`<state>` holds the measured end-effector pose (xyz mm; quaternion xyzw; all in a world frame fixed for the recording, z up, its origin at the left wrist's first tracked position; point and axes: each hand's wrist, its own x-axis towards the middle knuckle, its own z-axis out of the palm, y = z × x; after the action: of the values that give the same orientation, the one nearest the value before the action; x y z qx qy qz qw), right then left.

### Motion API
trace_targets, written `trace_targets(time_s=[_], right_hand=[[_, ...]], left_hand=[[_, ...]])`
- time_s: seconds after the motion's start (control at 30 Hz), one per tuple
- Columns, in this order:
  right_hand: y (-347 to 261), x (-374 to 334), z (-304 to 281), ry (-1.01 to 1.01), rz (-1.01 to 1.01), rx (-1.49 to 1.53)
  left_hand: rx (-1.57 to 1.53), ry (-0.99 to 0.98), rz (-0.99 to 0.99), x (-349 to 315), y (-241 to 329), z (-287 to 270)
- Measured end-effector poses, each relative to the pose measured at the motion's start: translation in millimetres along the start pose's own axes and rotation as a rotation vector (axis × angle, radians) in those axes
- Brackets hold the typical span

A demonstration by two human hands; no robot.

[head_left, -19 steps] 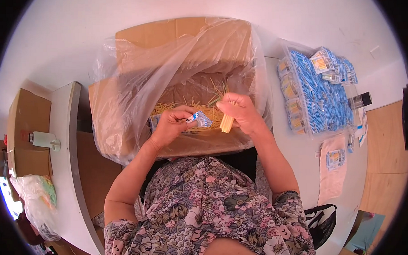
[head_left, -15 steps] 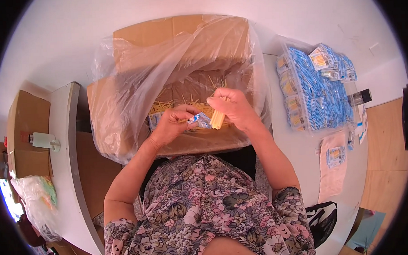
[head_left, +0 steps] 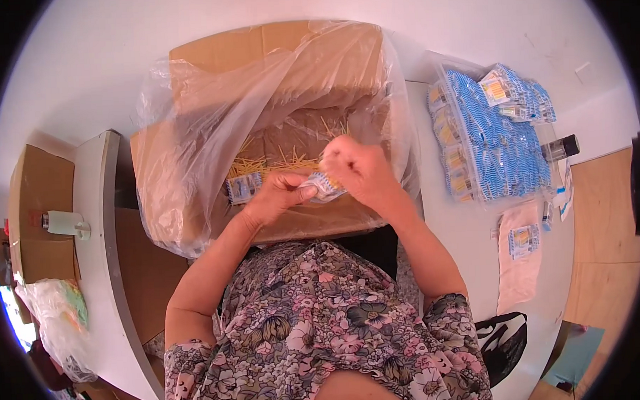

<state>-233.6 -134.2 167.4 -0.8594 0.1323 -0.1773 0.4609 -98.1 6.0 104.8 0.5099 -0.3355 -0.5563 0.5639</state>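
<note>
My left hand [head_left: 276, 197] pinches a small clear packet with blue-and-white print [head_left: 324, 188] between thumb and fingers. Right against the packet's mouth, my right hand [head_left: 363, 172] is closed in a fist over the bundle of thin yellow sticks, which it mostly hides; a little yellow shows through the packet. Both hands are over a cardboard box [head_left: 220, 73] lined with a clear plastic bag [head_left: 160, 163]. Loose yellow sticks [head_left: 290, 161] lie inside the box, and another printed packet [head_left: 244, 188] rests there just left of my left hand.
On the right, a clear tub [head_left: 483, 200] holds many filled blue packets [head_left: 505, 151]. A dark-capped bottle [head_left: 561, 148] lies beside it. Nearer me is a pink cloth [head_left: 518, 281] with a single packet [head_left: 524, 242] on it. A light-green cup [head_left: 66, 224] stands at left.
The sticks, held apart beside the packet before, now meet its mouth and are mostly covered by my right hand. The packet looks fuller and wider. My left hand keeps its hold.
</note>
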Motion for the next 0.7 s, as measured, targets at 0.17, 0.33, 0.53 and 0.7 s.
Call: trace_targets(time_s=[0.17,0.33,0.53,0.7], right_hand=[[0.5,-35.0,-6.9,0.274,0.029,-0.057],[21.8,-96.8,-34.5,0.402,-0.136,-0.319],[5.2,-249.4,-180.1,0.891,0.288,-0.416],[95.6,-341.8,-271.9,1.026,0.662,-0.577]], left_hand=[[-0.117,-0.023,-0.014,17.1,-20.1,17.0],[0.226,0.020,-0.002,25.6,-6.3,35.0],[1.534,0.190,-0.293,29.2,-67.1,-116.0],[1.708,0.129,-0.225,11.2,-140.5,-202.0]])
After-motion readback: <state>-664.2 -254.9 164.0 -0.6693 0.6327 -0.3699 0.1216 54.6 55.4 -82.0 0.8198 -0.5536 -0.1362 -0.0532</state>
